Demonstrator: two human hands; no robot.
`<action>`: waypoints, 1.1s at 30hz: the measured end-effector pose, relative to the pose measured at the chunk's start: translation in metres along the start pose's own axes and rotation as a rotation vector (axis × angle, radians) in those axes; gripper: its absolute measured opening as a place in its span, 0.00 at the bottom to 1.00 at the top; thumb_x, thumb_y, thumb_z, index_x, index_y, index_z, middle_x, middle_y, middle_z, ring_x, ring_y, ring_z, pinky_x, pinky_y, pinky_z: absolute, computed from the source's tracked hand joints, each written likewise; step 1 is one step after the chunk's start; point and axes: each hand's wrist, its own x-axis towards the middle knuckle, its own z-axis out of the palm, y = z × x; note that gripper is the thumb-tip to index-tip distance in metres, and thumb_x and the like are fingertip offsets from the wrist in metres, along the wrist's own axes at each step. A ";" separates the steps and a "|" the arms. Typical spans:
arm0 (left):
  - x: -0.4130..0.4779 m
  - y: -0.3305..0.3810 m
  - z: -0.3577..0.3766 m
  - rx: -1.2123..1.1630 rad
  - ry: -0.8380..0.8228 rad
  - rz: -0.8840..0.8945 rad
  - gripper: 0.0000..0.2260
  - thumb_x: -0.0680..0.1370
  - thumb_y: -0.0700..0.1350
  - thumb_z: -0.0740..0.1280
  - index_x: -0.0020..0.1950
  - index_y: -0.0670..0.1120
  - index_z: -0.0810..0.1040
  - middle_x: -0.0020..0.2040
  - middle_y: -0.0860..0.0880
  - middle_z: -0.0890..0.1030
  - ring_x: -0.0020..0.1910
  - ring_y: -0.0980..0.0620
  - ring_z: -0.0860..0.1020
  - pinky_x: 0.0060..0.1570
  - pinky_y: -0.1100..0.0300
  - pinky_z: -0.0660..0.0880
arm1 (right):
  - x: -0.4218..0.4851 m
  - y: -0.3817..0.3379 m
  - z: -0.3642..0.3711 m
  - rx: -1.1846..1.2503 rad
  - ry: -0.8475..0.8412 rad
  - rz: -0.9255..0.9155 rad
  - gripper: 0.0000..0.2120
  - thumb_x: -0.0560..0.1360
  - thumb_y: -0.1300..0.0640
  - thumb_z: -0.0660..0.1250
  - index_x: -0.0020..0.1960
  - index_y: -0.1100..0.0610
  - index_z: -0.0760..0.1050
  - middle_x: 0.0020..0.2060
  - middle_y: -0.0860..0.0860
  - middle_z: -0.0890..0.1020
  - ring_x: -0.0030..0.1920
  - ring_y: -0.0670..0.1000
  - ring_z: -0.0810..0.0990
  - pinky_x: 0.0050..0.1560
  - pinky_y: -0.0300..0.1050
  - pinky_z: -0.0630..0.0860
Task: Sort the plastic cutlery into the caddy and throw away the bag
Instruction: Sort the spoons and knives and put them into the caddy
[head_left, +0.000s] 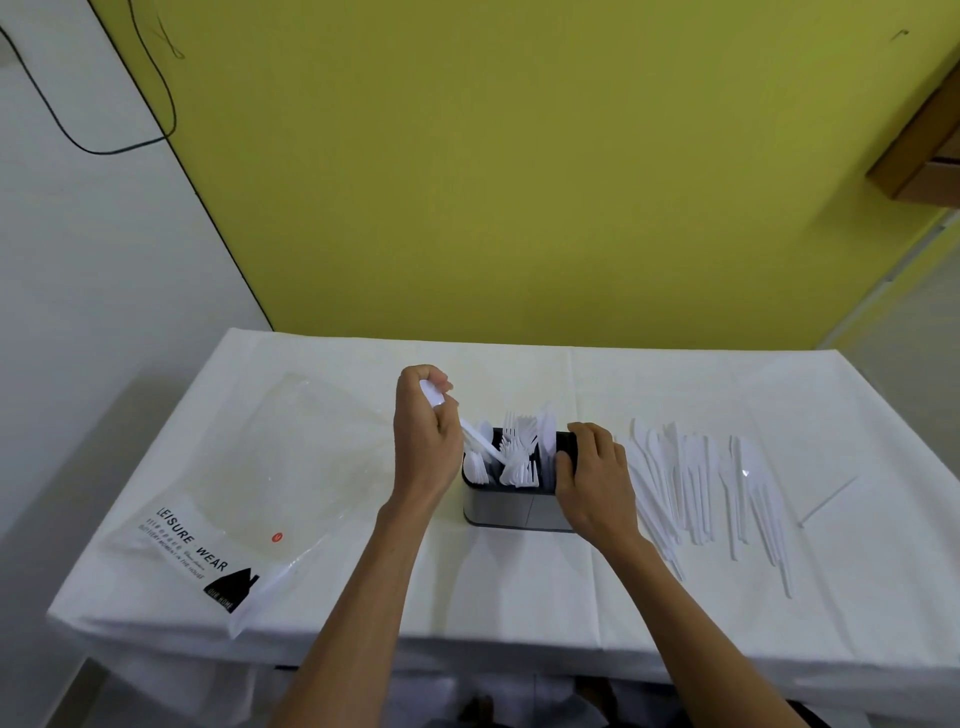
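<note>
Head view: white-clothed table before yellow wall, left grip around utensil, right grip around caddy.

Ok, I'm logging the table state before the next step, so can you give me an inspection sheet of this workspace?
Surface: table under a white cloth, creased.
Job's things: caddy at centre, with cutlery standing in it; loose knives in a row on the cloth to its right; clear bag lying flat at the left.
Clutter: thin white stick right of the knives.
Grippers: left hand grips a spoon over the caddy's left end; right hand grips the caddy's right end.
Cables: black cable on the white wall, upper left.
Surroundings: yellow-green wall behind the table; wooden fixture at the upper right.
</note>
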 end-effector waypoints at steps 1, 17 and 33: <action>0.000 0.001 0.002 0.018 -0.019 0.020 0.12 0.74 0.36 0.55 0.54 0.49 0.68 0.52 0.49 0.75 0.52 0.44 0.77 0.52 0.50 0.76 | 0.000 0.000 0.000 0.001 0.000 -0.001 0.15 0.80 0.56 0.59 0.66 0.58 0.70 0.65 0.54 0.73 0.61 0.58 0.70 0.60 0.49 0.69; 0.000 0.002 0.006 0.052 -0.110 0.048 0.27 0.71 0.27 0.61 0.61 0.53 0.65 0.56 0.46 0.68 0.51 0.54 0.72 0.50 0.62 0.73 | 0.002 0.004 0.006 0.003 0.034 -0.011 0.15 0.80 0.56 0.60 0.65 0.57 0.71 0.64 0.54 0.73 0.59 0.58 0.72 0.61 0.49 0.68; 0.001 0.004 0.018 -0.012 0.055 0.212 0.30 0.69 0.22 0.54 0.66 0.44 0.71 0.60 0.50 0.66 0.53 0.59 0.73 0.52 0.52 0.80 | 0.001 0.004 0.007 0.000 0.052 -0.010 0.15 0.80 0.57 0.60 0.65 0.57 0.72 0.64 0.54 0.74 0.60 0.57 0.72 0.62 0.49 0.68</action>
